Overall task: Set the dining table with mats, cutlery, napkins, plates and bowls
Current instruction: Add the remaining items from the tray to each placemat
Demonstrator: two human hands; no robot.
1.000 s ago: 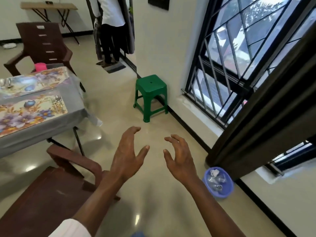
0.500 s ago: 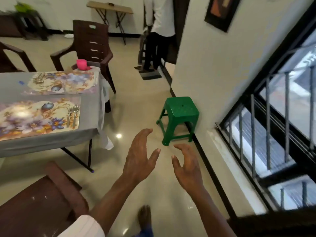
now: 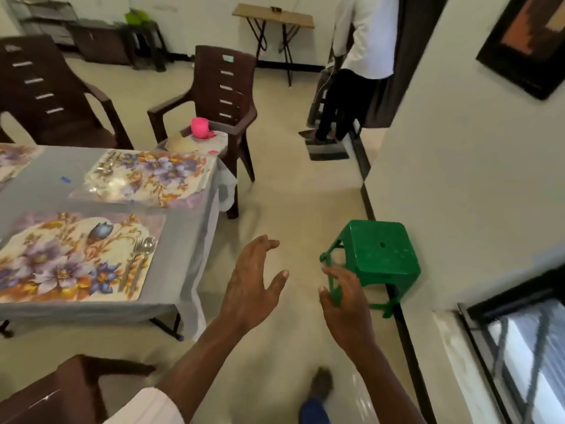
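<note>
right of the table (image 3: 183, 240), over the bare floor, both hands hang in the air. the left hand (image 3: 253, 280) is the one nearer the table. its fingers are spread wide and a bit bent, and it holds nothing. the right hand (image 3: 345, 304) is farther from the table. it is open too, with thumb and fingers bent like a loose claw, and it holds nothing. a leg of the green stool (image 3: 379, 255) shows between its thumb and fingers, and i cannot tell if the hand touches it. the stool stands well right of the table, by the wall.

on the table's grey cloth lie flower mats. the near mat (image 3: 73, 255) is at the table's near right corner, with a fork and spoon (image 3: 140, 258) side by side on its right edge. the far mat (image 3: 146, 175) lies just behind it, with shiny cutlery (image 3: 107, 166) on its far left corner. a bit of a third mat (image 3: 12, 160) shows at the table's left side.

at the table's far right end stands a brown chair (image 3: 226, 96). on its seat a pink cup (image 3: 200, 127) sits on a pale round thing (image 3: 183, 143) that is too blurred to name. i cannot see what is in the cup. a person in a white shirt (image 3: 363, 35) stands far behind the table.
</note>
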